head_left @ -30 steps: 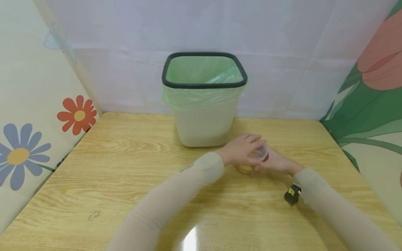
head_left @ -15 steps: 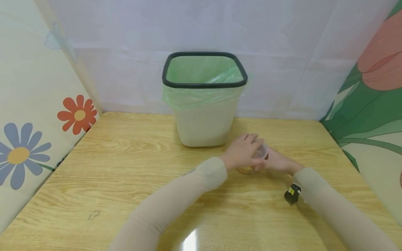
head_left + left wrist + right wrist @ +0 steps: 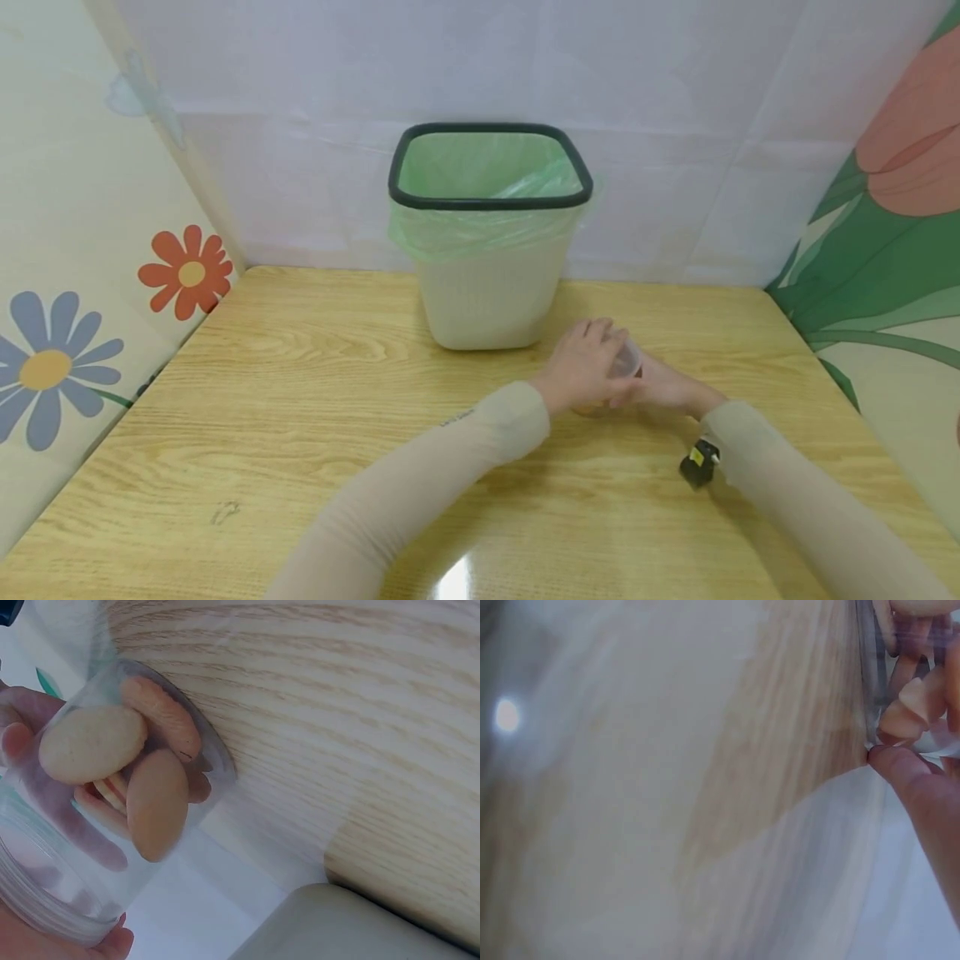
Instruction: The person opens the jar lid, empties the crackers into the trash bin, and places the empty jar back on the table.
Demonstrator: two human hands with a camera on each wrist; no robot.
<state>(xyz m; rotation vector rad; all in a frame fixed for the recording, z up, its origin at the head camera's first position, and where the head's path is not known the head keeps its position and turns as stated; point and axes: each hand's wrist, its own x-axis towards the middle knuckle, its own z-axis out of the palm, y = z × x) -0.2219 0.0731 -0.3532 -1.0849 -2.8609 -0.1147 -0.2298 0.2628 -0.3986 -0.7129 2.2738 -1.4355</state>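
Observation:
In the left wrist view a clear jar [image 3: 172, 855] stands on the table, holding several oval tan biscuits [image 3: 94, 744]. Its clear ridged lid [image 3: 52, 907] is toward the lower left of that view. My left hand [image 3: 579, 371] grips the lid from above, its fingers curled over the rim. Around the jar's body is my right hand [image 3: 663, 385], steadying it from the right side. The right thumb [image 3: 907, 771] presses the jar's lower side in the right wrist view. In the head view both hands hide most of the jar.
A cream bin [image 3: 487, 292] with a black rim and a green bag [image 3: 480, 229] stands just behind the hands. A small black device [image 3: 699, 464] hangs at the right cuff. Wood-grain table [image 3: 300, 375] lies around; flower-patterned panels flank it.
My left hand and sleeve have shifted slightly right, the wrist turning a little over the lid. The right hand and the bin stay in place.

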